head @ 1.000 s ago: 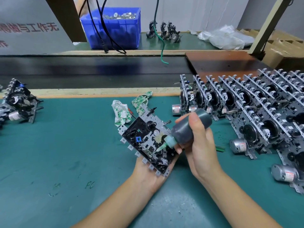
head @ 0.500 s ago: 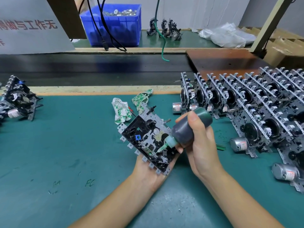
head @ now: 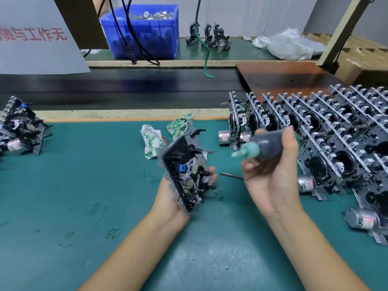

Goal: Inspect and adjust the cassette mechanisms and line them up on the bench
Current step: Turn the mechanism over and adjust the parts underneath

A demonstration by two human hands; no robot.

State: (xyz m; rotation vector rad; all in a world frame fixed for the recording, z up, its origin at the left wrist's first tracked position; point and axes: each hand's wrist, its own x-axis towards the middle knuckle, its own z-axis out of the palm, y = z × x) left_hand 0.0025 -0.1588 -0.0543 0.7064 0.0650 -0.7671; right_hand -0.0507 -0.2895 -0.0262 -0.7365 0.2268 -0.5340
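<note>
Showing the head view: left hand (head: 176, 204) cradles a black-and-metal cassette mechanism (head: 186, 169) from beneath, tilted on edge above the green bench (head: 73, 185) centre. It looks rigid but delicate; its frame edges seem safest. Right hand (head: 270, 175) grips a dark squeeze bottle (head: 264, 149), nozzle just clear of it.

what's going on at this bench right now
A person is working on cassette mechanisms at a green bench. The left hand holds one mechanism tilted up on edge, while the right hand grips a small dark bottle with a pale green nozzle, held clear of the mechanism. To the right stand rows of mechanisms lined up on edge, and a few more sit at far left.
</note>
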